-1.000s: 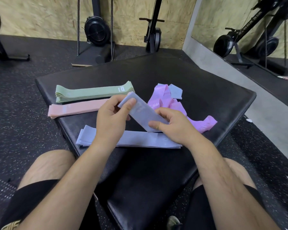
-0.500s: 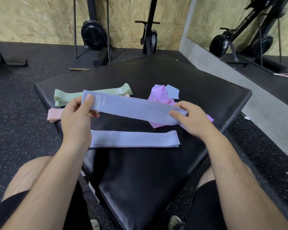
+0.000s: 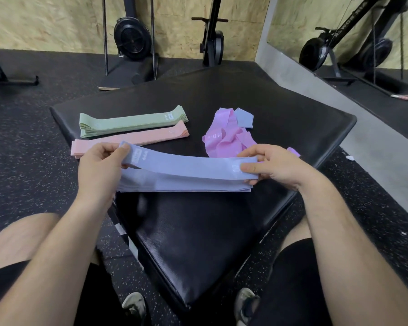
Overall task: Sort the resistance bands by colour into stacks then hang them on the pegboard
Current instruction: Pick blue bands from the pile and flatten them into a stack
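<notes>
Pinching one end of a blue band [image 3: 189,165] in the left hand [image 3: 99,165], thumb on top and fingers curled beneath; pinching the other end the same way in the right hand [image 3: 276,165], both grips clamped on the fabric. Holding it pulled out long and flat between the two hands, just above the blue stack [image 3: 174,184] and lined up with it, the right end nearly touching. Having been bunched short between hands close together a second ago, then drawn out straight and held higher half a second ago, now coming down over the stack. Judging from this, about to be laid on top as the next blue layer. Working on a black padded platform [image 3: 198,231], with a pink stack [image 3: 132,138] just behind the left hand and a green stack [image 3: 132,121] beside that, both looking tidy. Leaving to the right a loose purple heap [image 3: 224,140] with one small folded blue piece [image 3: 244,117] at its far edge, neither yet sorted. Seeing no pegboard anywhere in view, so probably still finishing the sorting, with hanging yet to begin.
</notes>
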`<action>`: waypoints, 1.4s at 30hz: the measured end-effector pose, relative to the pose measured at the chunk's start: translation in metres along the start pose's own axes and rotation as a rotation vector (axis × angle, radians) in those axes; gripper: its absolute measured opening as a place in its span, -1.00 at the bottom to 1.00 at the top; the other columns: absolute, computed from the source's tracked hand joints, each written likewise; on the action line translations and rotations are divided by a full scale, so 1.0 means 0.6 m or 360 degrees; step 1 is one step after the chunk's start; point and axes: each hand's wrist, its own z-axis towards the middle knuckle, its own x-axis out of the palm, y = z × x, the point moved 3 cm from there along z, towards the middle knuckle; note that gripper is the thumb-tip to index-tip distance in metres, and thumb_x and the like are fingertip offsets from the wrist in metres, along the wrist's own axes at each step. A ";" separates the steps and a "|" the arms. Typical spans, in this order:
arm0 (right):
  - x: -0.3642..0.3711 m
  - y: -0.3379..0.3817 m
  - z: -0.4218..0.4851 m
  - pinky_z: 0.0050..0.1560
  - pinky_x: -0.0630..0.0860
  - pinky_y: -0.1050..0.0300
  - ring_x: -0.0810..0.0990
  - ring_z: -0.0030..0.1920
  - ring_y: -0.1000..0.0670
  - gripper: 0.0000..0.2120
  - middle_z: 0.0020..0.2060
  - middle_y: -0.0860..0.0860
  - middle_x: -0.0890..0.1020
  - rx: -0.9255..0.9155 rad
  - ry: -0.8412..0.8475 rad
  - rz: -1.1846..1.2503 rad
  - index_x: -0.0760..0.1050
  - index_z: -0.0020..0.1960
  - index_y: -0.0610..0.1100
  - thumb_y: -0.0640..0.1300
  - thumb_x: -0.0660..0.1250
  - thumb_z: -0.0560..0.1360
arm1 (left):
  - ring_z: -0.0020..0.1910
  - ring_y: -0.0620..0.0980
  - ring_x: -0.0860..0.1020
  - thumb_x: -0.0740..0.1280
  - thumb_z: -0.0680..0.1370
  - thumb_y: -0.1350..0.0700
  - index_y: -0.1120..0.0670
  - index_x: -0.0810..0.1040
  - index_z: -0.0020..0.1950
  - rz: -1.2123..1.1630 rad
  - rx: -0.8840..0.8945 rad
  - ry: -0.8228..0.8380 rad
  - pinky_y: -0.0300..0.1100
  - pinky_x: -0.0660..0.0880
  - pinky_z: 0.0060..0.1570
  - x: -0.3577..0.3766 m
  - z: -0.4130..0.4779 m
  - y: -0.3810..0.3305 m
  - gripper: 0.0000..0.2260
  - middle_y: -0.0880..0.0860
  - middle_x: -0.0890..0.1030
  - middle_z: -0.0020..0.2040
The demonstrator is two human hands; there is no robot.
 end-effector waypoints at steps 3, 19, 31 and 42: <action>0.002 -0.001 -0.005 -0.18 0.65 0.14 0.72 -0.20 -0.16 -0.77 -0.13 -0.19 0.69 0.0020 0.0051 0.0026 0.55 0.20 -0.27 -0.34 0.42 0.56 | -0.33 -0.15 0.51 0.45 0.55 0.03 0.01 0.61 -0.15 0.0084 -0.0034 -0.0054 -0.15 0.45 -0.16 -0.014 -0.001 0.004 -0.89 -0.08 0.61 -0.24; 0.003 -0.031 0.013 -0.24 0.56 0.11 0.63 -0.30 0.05 -0.83 -0.37 0.01 0.65 0.0105 -0.0279 -0.0508 0.59 0.04 -0.08 -0.22 0.46 0.48 | -0.14 0.01 0.56 0.43 0.56 0.02 0.09 0.62 -0.05 0.0830 -0.0005 0.0089 -0.11 0.40 -0.12 -0.031 -0.002 0.039 -0.86 -0.06 0.62 -0.19; 0.012 -0.034 0.021 -0.15 0.68 0.07 0.63 -0.29 0.01 -0.94 -0.40 0.02 0.63 0.0063 -0.0204 -0.0728 0.67 -0.12 -0.07 -0.21 0.45 0.48 | -0.08 0.00 0.51 0.45 0.55 0.11 0.05 0.62 -0.06 0.1107 0.0387 0.0120 -0.16 0.39 0.00 -0.032 -0.006 0.043 -0.95 0.11 0.57 0.03; 0.020 -0.013 0.009 -0.27 0.41 0.15 0.39 -0.36 0.07 -0.94 -0.47 0.15 0.41 -0.0071 -0.0341 -0.0942 0.67 -0.18 0.08 -0.05 0.45 0.47 | 0.11 0.18 0.42 0.35 0.53 0.15 0.08 0.63 -0.09 0.1344 0.0586 0.0012 0.02 0.43 0.10 -0.014 -0.029 0.026 -0.94 0.08 0.51 0.04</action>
